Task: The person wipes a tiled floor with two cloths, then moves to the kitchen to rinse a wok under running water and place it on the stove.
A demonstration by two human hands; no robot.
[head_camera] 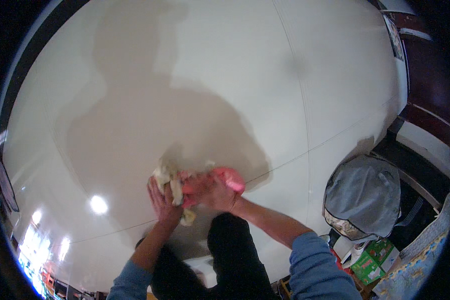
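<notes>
Both my hands are in front of my knees, low in the middle of the view. My left hand (pixel 164 204) grips a crumpled cream-coloured cloth (pixel 167 174), its fingers spread along the side. A loose end of pale cloth hangs beneath it. My right hand (pixel 217 195), blurred by motion, is on a bright pink soft item (pixel 230 180), perhaps cloth. More pink shows between the two hands, against the cream cloth. Whether the pink and cream parts are joined cannot be made out.
A pale glossy tiled floor (pixel 345 82) spreads ahead, bearing my shadow. At the right stand a grey fabric-covered object (pixel 363 195), a green box (pixel 369 266) and a patterned cloth (pixel 416 270). My dark-trousered legs (pixel 232 255) are below.
</notes>
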